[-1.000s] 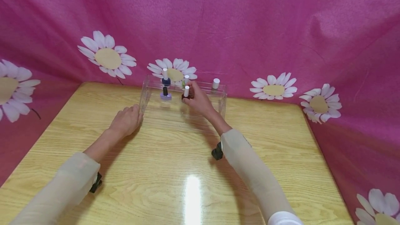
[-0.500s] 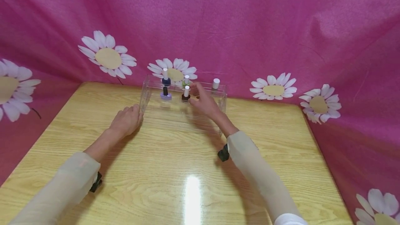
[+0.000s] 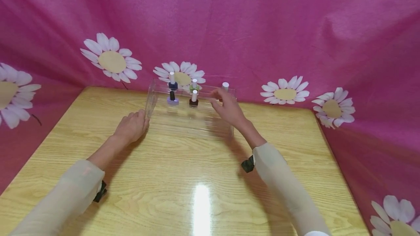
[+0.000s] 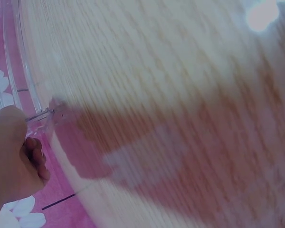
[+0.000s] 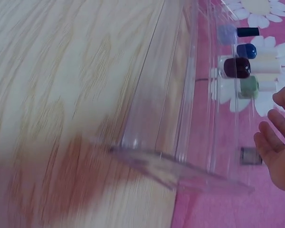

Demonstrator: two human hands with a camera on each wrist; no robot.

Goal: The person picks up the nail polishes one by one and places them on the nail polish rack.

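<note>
A clear stepped acrylic rack [image 3: 183, 130] stands at the far side of the table, with several nail polish bottles on its upper tiers. My left hand [image 3: 132, 126] grips the rack's left end, its fingers curled in the left wrist view. Dark blue [image 3: 172, 86] and green [image 3: 193, 88] bottles with white caps occupy the back tier. In front of them are a lilac bottle [image 3: 172, 101] with a black cap and a dark red bottle [image 3: 194, 102] with a white cap. My right hand [image 3: 230, 109] hovers, fingers apart and holding nothing, by another white-capped bottle [image 3: 225, 85], whose body it partly hides.
The wooden table [image 3: 157, 177] carries the rack near its back edge. A pink cloth [image 3: 229, 28] with white daisies hangs close behind and along both sides. The rack's clear end panel [image 5: 175, 168] rises beside the right hand.
My right hand has let go of the dark red bottle, which stays on the rack, and has moved right toward the white-capped bottle at the end. The left hand keeps its place.
</note>
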